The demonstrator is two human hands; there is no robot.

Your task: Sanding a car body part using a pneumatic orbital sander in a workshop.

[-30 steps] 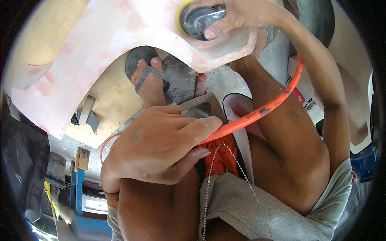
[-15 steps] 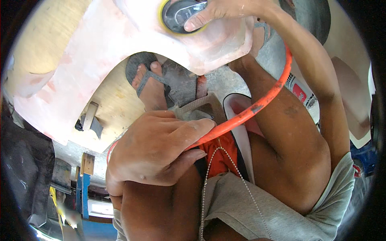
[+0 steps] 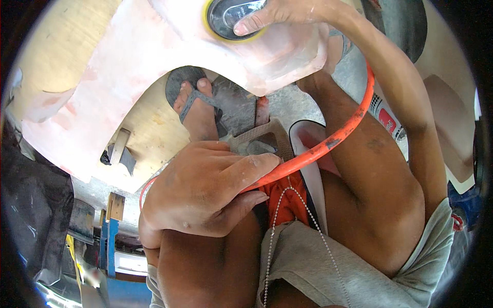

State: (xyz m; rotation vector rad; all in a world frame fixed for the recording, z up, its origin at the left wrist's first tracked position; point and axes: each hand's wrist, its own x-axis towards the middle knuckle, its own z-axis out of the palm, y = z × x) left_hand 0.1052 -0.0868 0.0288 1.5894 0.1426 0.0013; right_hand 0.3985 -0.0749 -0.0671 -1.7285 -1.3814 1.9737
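My right hand (image 3: 292, 13) lies over a round black sander (image 3: 226, 18) with a yellow rim, its thumb across the top. The sander's pad rests on a large curved panel (image 3: 149, 46), whitish with pink patches, near the panel's right end. An orange hose (image 3: 336, 141) loops from beside my right forearm down across my lap. My left hand (image 3: 200, 190) is closed around this hose above my left thigh, thumb and forefinger pinching it. The hose's far ends are hidden behind my arms.
A sandalled foot (image 3: 197, 110) is under the panel's arched cutout. A small dark block with sandpaper (image 3: 120, 151) lies on a pale board. A printed container (image 3: 387, 118) stands behind my right leg. Black sheeting (image 3: 36, 205) and a blue stand (image 3: 110, 241) are at the left.
The view has shifted slightly, moving the panel and foot a little to the right in the picture. Both hands keep their holds; the sander is nearly in the same place.
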